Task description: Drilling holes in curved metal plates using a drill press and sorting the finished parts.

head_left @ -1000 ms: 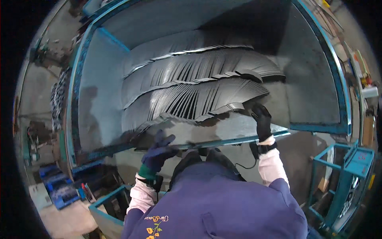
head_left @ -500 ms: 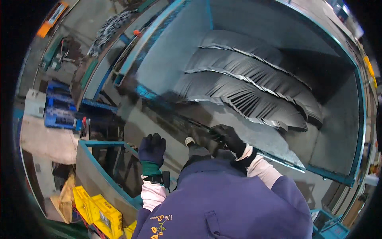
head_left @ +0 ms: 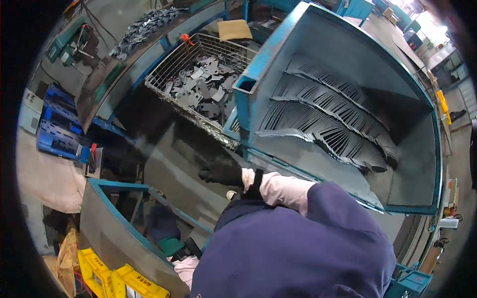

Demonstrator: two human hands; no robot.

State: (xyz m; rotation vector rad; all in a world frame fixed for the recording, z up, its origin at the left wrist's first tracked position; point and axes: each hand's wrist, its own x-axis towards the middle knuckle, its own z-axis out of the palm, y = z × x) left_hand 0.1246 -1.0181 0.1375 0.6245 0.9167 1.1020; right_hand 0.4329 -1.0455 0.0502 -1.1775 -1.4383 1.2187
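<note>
My right hand [head_left: 221, 174], in a black glove, reaches leftward across my front, below the near edge of a large blue-edged metal bin [head_left: 421, 191]. Its fingers look curled in; whatever they might hold is hidden. Inside that bin, thin dark curved metal plates [head_left: 328, 119] lean in several overlapping rows. Low on the left, my left hand [head_left: 163, 223], in a dark blue glove with a green cuff, hangs over a teal-edged open container [head_left: 114, 218]. Blur and shadow hide its fingers.
A wire basket [head_left: 171, 97] of flat metal pieces [head_left: 203, 87] stands beyond my right hand, left of the bin. More metal parts [head_left: 144, 32] lie on a bench at the far left. Blue trays [head_left: 59, 124] and yellow cases [head_left: 134, 283] are at left.
The view has shifted, bringing the wire basket into sight. My right hand has moved left, away from the bin's front edge. My left hand has dropped lower, over the teal-edged container.
</note>
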